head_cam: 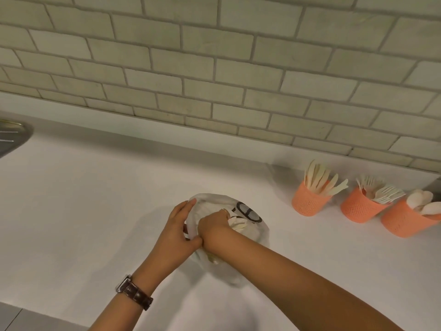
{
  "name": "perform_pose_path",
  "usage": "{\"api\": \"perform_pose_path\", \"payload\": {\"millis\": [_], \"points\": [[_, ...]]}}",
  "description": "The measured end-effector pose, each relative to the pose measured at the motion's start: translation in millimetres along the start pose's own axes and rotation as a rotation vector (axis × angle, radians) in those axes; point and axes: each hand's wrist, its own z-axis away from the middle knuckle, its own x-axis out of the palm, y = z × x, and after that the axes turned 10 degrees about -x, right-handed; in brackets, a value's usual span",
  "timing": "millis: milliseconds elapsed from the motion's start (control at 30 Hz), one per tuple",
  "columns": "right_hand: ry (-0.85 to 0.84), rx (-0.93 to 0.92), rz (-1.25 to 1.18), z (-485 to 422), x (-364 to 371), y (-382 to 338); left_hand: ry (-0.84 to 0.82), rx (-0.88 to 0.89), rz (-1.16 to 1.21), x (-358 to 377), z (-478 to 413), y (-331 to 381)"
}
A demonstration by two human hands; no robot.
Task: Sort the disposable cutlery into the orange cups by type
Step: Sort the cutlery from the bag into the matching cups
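Your right hand (213,226) curled round cutlery (236,225) inside the bag (259,237) (left hand (176,231) gripped its rim); the orange cups (358,209) stood at the frame's right.

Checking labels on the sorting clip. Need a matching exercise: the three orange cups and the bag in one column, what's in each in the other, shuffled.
Column A
1. cup nearest the bag
2. middle cup
3. cup at the right edge
4. bag

Column B
a. spoons
b. right hand inside, gripping cutlery
c. knives
d. forks

Pairs: 1-c, 2-d, 3-a, 4-b
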Motion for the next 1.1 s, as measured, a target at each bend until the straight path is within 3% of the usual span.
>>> {"api": "perform_pose_path", "payload": {"millis": [233, 333, 467, 600, 733, 833, 900, 967, 1100], "points": [[0.013, 0.000, -0.019, 33.5, -10.3, 12.1, 0.025, -0.035, 0.026, -5.4, -5.6, -2.4], [0.095, 0.045, -0.098, 53.4, 1.1, 26.7, 0.035, -0.034, 0.008, -8.7, -7.7, -3.8], [0.303, 0.123, -0.419, 86.7, 24.6, 49.7, 0.034, -0.065, 0.014, -12.3, -10.7, -7.5], [0.488, 0.081, -0.780, 114.2, 56.2, 71.9, 0.046, -0.075, 0.010, -15.0, -10.6, -7.5], [0.737, 0.061, -1.403, 123.8, 78.0, 72.5, 0.329, 0.024, -0.021, -14.4, -3.9, 6.7], [0.976, 0.066, -1.717, 127.8, 75.7, 69.0, 0.458, 0.183, 0.127, -4.7, 7.8, 33.1], [1.150, 0.022, -1.833, 131.6, 66.9, 69.8, 0.384, 0.193, 0.301, 14.3, 15.8, 54.0], [1.309, -0.073, -1.954, 135.0, 56.5, 72.8, 0.226, 0.090, 0.505, 39.9, 19.3, 73.6], [1.478, -0.156, -1.983, 143.4, 40.1, 78.5, 0.034, -0.031, 0.765, 74.0, 11.9, 113.2]]}}
